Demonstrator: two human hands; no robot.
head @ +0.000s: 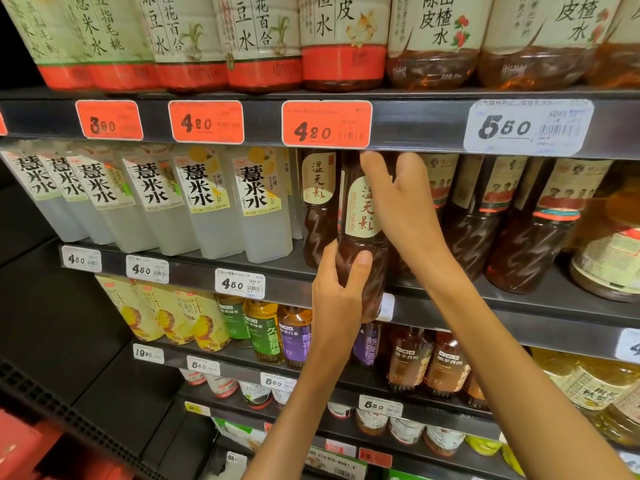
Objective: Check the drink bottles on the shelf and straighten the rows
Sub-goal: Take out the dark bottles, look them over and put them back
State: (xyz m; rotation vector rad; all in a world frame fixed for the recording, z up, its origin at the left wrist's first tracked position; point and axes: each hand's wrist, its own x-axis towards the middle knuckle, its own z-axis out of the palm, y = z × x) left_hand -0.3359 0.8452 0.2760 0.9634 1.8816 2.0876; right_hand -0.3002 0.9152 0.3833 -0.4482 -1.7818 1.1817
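Observation:
A dark brown drink bottle [362,216] with a cream label hangs out past the front edge of the second shelf [519,306]. My left hand [337,292] grips its lower body, thumb on the front. My right hand [401,199] wraps round its upper right side, fingers reaching up by the neck. A matching brown bottle [317,209] stands just left of it on the shelf. More dark bottles with red-banded labels [533,233] stand in a row to the right.
Clear square water bottles [204,202] fill the shelf's left half. Large tea bottles [343,43] stand on the shelf above, behind a price rail [325,124]. Lower shelves carry juice pouches [180,317], small tea bottles [263,330] and brown bottles [408,358]. Red crates [20,448] sit bottom left.

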